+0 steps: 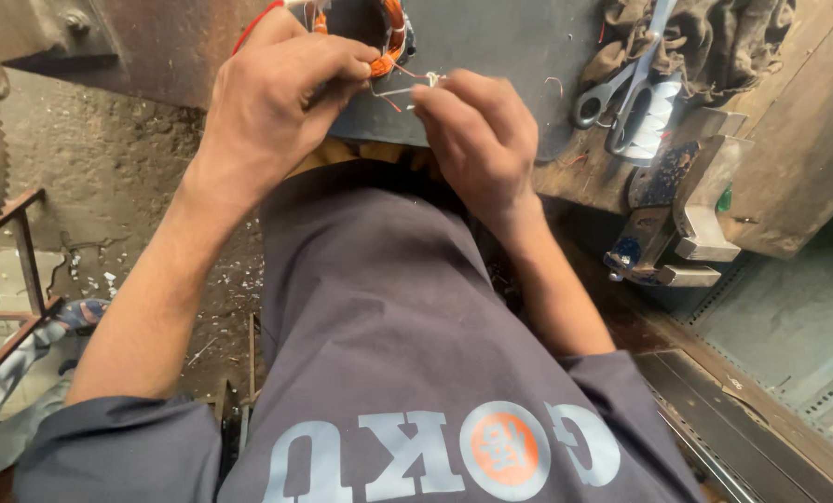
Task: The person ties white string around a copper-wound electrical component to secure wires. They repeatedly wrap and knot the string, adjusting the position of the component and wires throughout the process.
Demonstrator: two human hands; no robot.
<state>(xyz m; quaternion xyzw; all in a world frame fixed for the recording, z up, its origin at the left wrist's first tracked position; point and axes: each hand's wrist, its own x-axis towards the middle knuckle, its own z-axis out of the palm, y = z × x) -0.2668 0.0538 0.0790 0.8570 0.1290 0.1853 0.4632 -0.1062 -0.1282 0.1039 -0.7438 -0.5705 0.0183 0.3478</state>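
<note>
At the far edge of the counter (491, 56), the left hand (272, 102) grips the orange coil (393, 42) while the right hand (477, 130) pinches its thin wire (407, 91), which is best kept taut, near the scissors (621, 88).

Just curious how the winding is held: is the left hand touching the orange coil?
Touching. The head view shows the left hand with its fingertips pressed onto the orange coil, no gap between them.
</note>
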